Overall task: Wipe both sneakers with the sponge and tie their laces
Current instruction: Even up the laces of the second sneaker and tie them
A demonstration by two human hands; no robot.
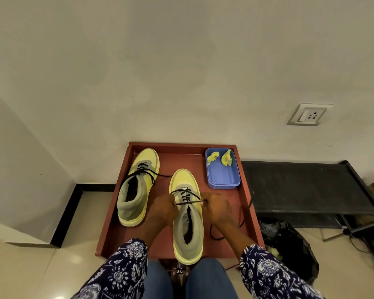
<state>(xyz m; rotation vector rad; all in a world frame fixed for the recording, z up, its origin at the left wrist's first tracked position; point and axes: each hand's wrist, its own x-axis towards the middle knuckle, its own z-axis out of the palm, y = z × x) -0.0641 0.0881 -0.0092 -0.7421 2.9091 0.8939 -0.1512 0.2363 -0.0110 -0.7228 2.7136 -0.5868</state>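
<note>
Both hands, left hand (163,209) and right hand (217,209), pinch the lace (187,203) on the 6 o'clock sneaker (187,214): pull evenly sideways, snug the cross flat.

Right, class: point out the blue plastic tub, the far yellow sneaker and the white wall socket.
Blue plastic tub (222,180): head view, bare floor of tub.
Far yellow sneaker (146,157): head view, yellow toe.
White wall socket (310,115): head view, faceplate centre.
</note>
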